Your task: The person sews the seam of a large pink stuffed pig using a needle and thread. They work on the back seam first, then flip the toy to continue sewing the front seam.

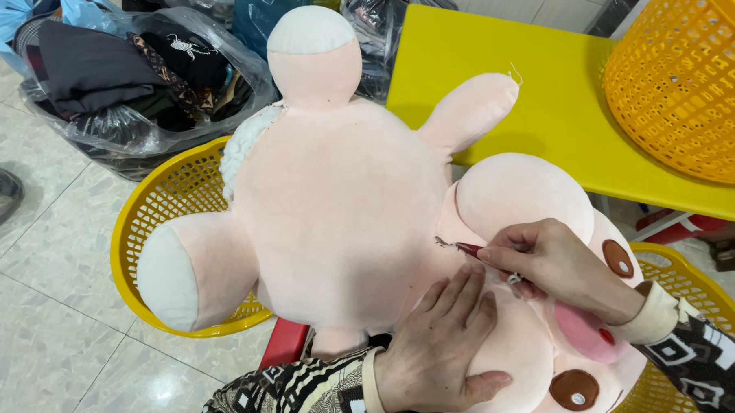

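We are pressing our flat, open left hand [440, 347] on a pink plush toy [343, 206] lying over the near yellow baskets [151, 223], while our right hand [545, 261] is pinching a red-handled tool [468, 249] at a neck seam showing dark stitches only at its start.

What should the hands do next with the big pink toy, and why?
Probably draw the small dark-red tool a little further along the seam between body and head. The right hand pinches it with its tip at a dark frayed spot on the large pale-pink plush toy, while the left hand presses the fabric flat just below.
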